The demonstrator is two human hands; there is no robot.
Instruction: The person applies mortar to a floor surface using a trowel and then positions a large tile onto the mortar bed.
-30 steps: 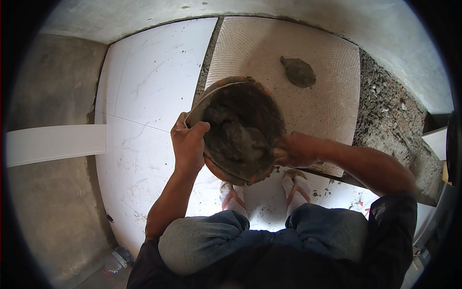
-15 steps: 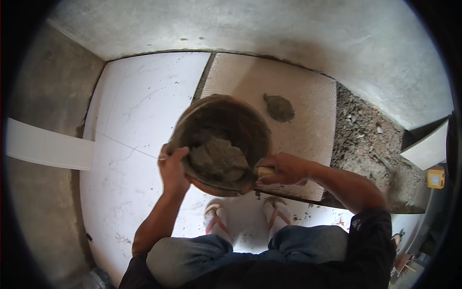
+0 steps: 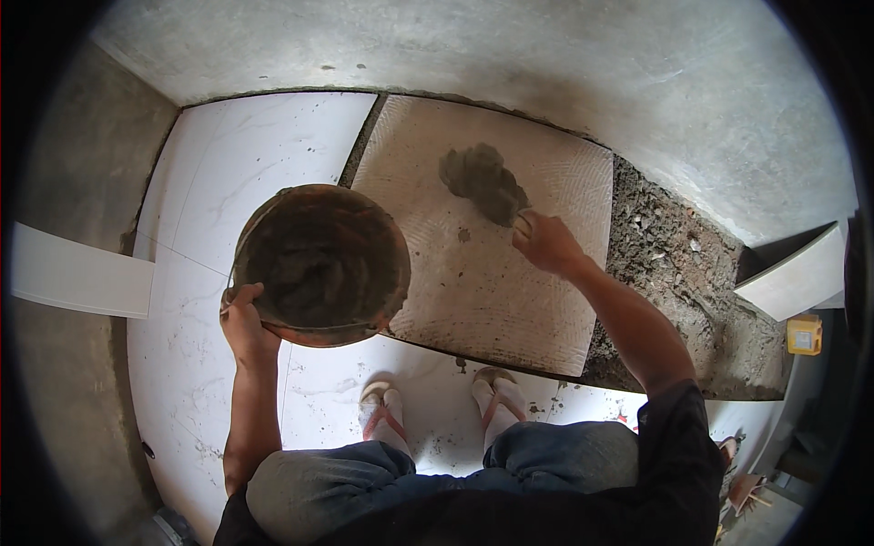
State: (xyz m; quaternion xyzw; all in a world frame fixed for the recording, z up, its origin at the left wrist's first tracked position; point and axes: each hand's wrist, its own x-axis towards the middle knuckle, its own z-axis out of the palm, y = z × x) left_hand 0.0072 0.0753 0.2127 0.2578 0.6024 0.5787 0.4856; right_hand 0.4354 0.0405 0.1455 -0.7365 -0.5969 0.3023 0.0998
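My left hand (image 3: pixel 248 320) grips the near-left rim of a round, mortar-stained bucket (image 3: pixel 375 238), which is tilted toward me and has wet grey mortar (image 3: pixel 314 273) inside. My right hand (image 3: pixel 549 243) is closed round the handle of a trowel (image 3: pixel 522 221). Its blade is covered by, or lies over, a grey lump of mortar (image 3: pixel 478 182) on the large pale tile (image 3: pixel 482 291). This tile shows a ridged, unpolished face. I cannot tell how much of the mortar is on the blade and how much on the tile.
White marbled tiles (image 3: pixel 191 227) cover the floor at left and under my feet. Rough mortar bed (image 3: pixel 678 264) lies bare right of the ridged tile. Grey walls (image 3: pixel 455 50) stand beyond. Cut tile pieces (image 3: pixel 806 273) and a small yellow box (image 3: pixel 804 336) are at the far right.
My right hand has moved the trowel out of the bucket and up over the ridged tile, where the mortar patch looks larger. My left hand has shifted the bucket left.
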